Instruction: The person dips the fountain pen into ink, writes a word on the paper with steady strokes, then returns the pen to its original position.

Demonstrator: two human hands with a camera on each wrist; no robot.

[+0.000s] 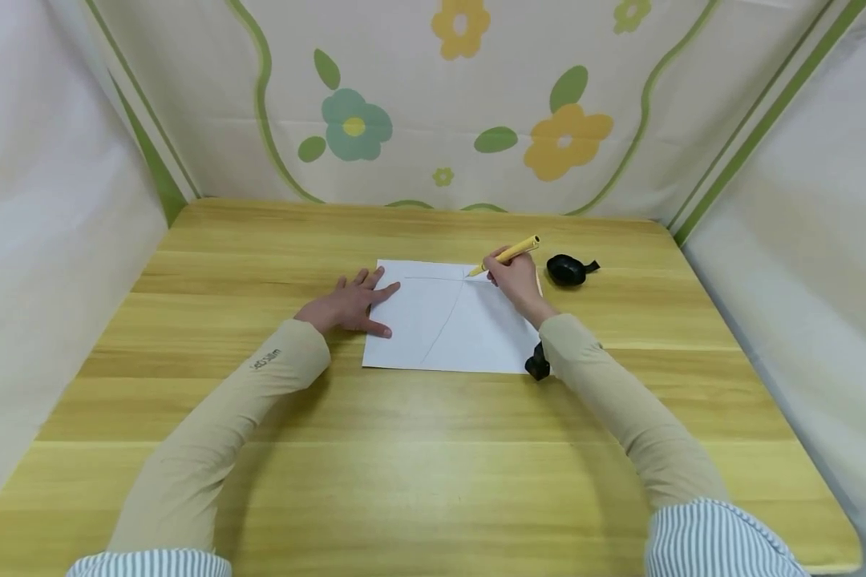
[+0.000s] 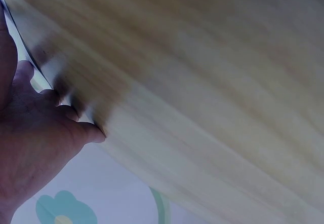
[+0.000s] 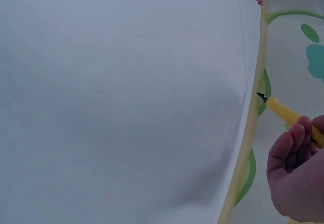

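While left fingers [image 1: 385, 293] spread on paper [image 1: 487, 340], right fingers [image 1: 494, 265] pinch a yellow pen [image 1: 517, 249], nib [image 3: 261, 97] beyond them, perhaps touching paper.

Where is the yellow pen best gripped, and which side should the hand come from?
Likely on the front part of the yellow pen, just behind its nib, coming from the right, as the right hand does. The pen slants, nib low toward the paper and rear end raised to the right, so a pinch there should steer the tip and leave it clear.
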